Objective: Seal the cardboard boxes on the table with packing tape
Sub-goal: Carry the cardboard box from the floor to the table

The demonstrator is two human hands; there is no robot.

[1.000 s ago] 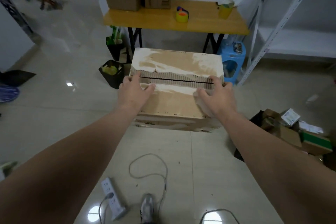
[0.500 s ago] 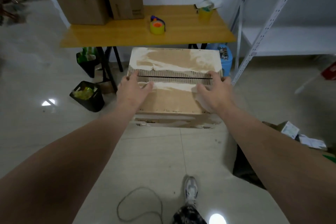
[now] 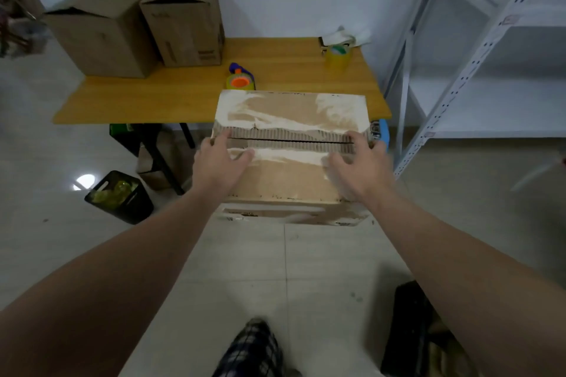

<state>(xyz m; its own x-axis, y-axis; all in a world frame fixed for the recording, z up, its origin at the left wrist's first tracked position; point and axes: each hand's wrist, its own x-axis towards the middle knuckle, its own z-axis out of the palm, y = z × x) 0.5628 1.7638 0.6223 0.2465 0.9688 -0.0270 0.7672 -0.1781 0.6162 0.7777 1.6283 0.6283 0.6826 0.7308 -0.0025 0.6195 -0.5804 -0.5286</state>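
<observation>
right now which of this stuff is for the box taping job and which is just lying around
For the job: torn-top box, left hand and right hand on its top; large open box, tall open box, tape dispenser and tape roll on the table.
Lying about: black bin, white shelving.
</observation>
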